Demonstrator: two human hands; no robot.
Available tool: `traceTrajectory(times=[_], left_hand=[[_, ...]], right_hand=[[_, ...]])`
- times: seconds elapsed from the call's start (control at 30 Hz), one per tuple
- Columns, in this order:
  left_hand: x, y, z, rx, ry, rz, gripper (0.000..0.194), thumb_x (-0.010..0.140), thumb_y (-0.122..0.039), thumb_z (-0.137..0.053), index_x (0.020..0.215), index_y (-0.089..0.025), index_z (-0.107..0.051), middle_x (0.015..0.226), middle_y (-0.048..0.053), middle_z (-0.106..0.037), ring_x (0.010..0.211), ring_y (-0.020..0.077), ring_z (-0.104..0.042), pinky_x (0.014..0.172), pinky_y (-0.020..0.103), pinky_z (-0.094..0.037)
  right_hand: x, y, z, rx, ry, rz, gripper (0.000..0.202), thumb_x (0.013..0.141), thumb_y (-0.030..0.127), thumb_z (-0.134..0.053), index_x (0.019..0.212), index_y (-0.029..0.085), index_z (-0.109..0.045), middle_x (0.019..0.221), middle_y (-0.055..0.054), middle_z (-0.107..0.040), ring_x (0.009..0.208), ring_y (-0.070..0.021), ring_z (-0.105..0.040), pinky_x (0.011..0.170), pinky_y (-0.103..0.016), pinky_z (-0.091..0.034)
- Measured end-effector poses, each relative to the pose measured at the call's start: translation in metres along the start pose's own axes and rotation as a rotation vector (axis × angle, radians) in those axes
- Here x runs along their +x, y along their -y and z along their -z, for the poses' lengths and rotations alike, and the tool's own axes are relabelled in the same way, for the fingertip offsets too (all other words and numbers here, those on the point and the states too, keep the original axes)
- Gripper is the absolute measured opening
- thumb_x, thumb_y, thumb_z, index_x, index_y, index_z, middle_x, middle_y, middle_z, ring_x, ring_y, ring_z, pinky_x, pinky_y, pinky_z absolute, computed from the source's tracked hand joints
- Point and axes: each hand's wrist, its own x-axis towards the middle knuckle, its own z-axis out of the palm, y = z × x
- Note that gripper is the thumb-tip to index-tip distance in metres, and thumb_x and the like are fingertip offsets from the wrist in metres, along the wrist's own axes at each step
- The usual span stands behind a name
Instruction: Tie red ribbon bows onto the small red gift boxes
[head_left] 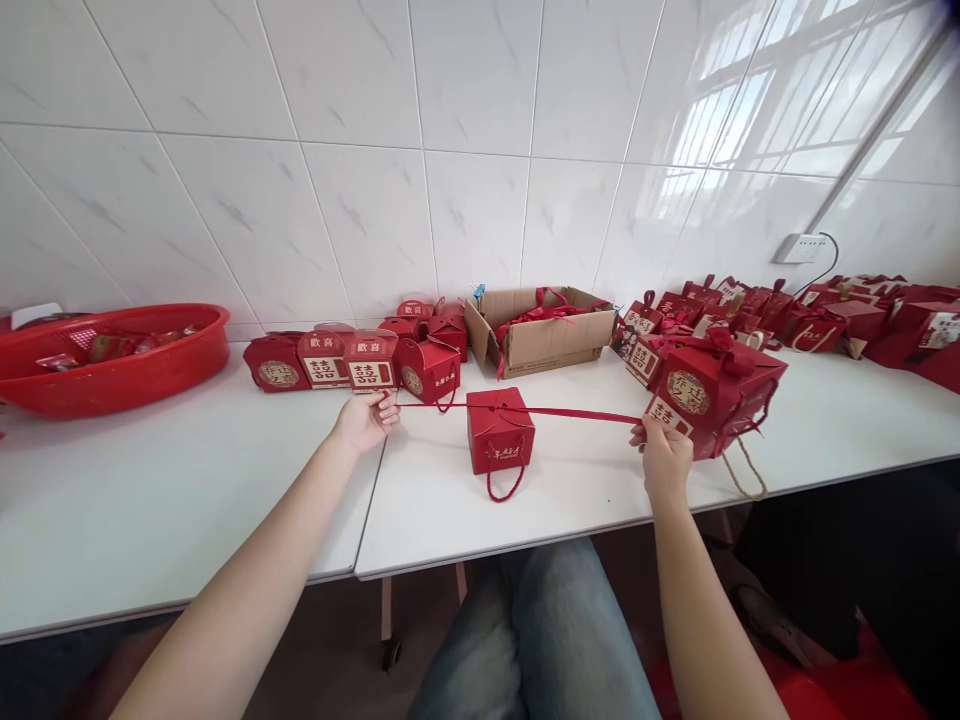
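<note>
A small red gift box stands on the white table in front of me, its rope handle hanging down the near side. A red ribbon stretches over the top of this box, pulled out to both sides. My left hand pinches the ribbon's left end, left of the box. Its right end is in my right hand, closed on it beside a larger red box with a bow on top.
A red plastic basket with wrapped items is at the far left. Several red boxes line the back. A cardboard carton holds red ribbons. More red boxes crowd the right side. The table's front edge is near my legs.
</note>
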Motion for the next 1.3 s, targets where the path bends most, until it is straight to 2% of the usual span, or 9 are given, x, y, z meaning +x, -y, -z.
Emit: traceTrajectory(times=[0.27, 0.33, 0.43, 0.57, 0.67, 0.77, 0.9, 1.13, 1.3], left_hand=[[-0.001, 0.006, -0.014, 0.402, -0.119, -0.121, 0.009, 0.065, -0.009, -0.057, 0.063, -0.016, -0.052, 0.062, 0.003, -0.049, 0.052, 0.0131, -0.041, 0.046, 0.022, -0.030], [-0.006, 0.012, -0.029, 0.508, -0.181, -0.225, 0.012, 0.061, -0.009, -0.063, 0.067, -0.018, -0.058, 0.084, 0.007, -0.057, 0.076, 0.0202, -0.051, 0.059, 0.026, -0.038], [-0.020, 0.016, -0.056, 0.864, -0.246, -0.554, 0.017, 0.067, -0.018, -0.065, 0.082, -0.026, -0.063, 0.118, 0.006, -0.052, 0.116, 0.0311, -0.039, 0.089, 0.039, -0.036], [-0.031, 0.020, -0.081, 1.311, -0.027, -0.728, 0.014, 0.077, -0.034, -0.060, 0.088, -0.025, -0.063, 0.108, 0.006, -0.057, 0.113, 0.0312, -0.040, 0.098, 0.046, -0.029], [-0.027, 0.028, -0.090, 1.361, 0.027, -0.765, 0.016, 0.080, -0.038, -0.058, 0.084, -0.023, -0.063, 0.101, 0.007, -0.056, 0.108, 0.0293, -0.041, 0.095, 0.045, -0.033], [-0.019, 0.035, -0.095, 1.411, 0.081, -0.772, 0.023, 0.083, -0.043, -0.054, 0.077, -0.021, -0.058, 0.093, 0.006, -0.054, 0.100, 0.0268, -0.045, 0.092, 0.045, -0.034], [-0.019, 0.028, -0.099, 1.476, 0.360, -0.573, 0.033, 0.076, -0.053, -0.060, 0.079, -0.021, -0.052, 0.089, 0.005, -0.053, 0.091, 0.0248, -0.048, 0.081, 0.040, -0.041], [-0.017, 0.002, -0.110, 1.651, 0.566, -0.359, 0.038, 0.073, -0.059, -0.059, 0.078, -0.022, -0.050, 0.084, 0.004, -0.056, 0.078, 0.0215, -0.051, 0.059, 0.029, -0.038], [-0.005, -0.002, -0.122, 1.754, 0.634, -0.150, 0.044, 0.070, -0.063, -0.060, 0.070, -0.021, -0.046, 0.069, 0.000, -0.053, 0.057, 0.0139, -0.045, 0.048, 0.026, -0.030]], right_hand=[[-0.010, 0.009, -0.005, -0.053, 0.096, -0.045, 0.039, 0.076, 0.049, -0.056, 0.053, 0.018, -0.055, 0.048, -0.002, -0.055, 0.045, -0.0154, -0.050, 0.047, -0.029, -0.039], [-0.015, 0.019, -0.008, -0.199, 0.166, 0.001, 0.048, 0.076, 0.054, -0.057, 0.044, 0.019, -0.051, 0.040, -0.001, -0.048, 0.042, -0.0147, -0.044, 0.046, -0.030, -0.035], [-0.022, 0.039, -0.012, -0.222, 0.076, 0.098, 0.056, 0.081, 0.059, -0.050, 0.040, 0.021, -0.043, 0.037, 0.000, -0.040, 0.040, -0.0137, -0.039, 0.047, -0.030, -0.032], [-0.021, 0.072, -0.028, 0.019, 0.053, 0.238, 0.054, 0.089, 0.054, -0.040, 0.047, 0.020, -0.046, 0.044, 0.000, -0.044, 0.044, -0.0125, -0.042, 0.049, -0.028, -0.033], [-0.008, 0.093, -0.051, -0.050, 0.333, 0.334, 0.045, 0.085, 0.051, -0.047, 0.055, 0.019, -0.051, 0.052, 0.000, -0.050, 0.052, -0.0131, -0.047, 0.052, -0.026, -0.036], [0.009, 0.106, -0.075, -0.254, 0.806, 0.367, 0.038, 0.079, 0.053, -0.056, 0.063, 0.018, -0.058, 0.064, -0.002, -0.061, 0.061, -0.0148, -0.054, 0.056, -0.026, -0.040], [0.026, 0.107, -0.093, -0.532, 1.230, 0.322, 0.038, 0.064, 0.056, -0.071, 0.068, 0.019, -0.065, 0.072, -0.004, -0.068, 0.058, -0.0145, -0.055, 0.049, -0.024, -0.038], [0.029, 0.092, -0.100, -0.258, 1.605, 0.107, 0.051, 0.078, 0.061, -0.054, 0.056, 0.016, -0.062, 0.047, -0.001, -0.060, 0.043, -0.0099, -0.048, 0.049, -0.024, -0.035], [0.034, 0.084, -0.098, -0.010, 1.647, 0.026, 0.035, 0.079, 0.044, -0.064, 0.063, 0.014, -0.065, 0.054, 0.000, -0.064, 0.051, -0.0087, -0.052, 0.059, -0.023, -0.041]])
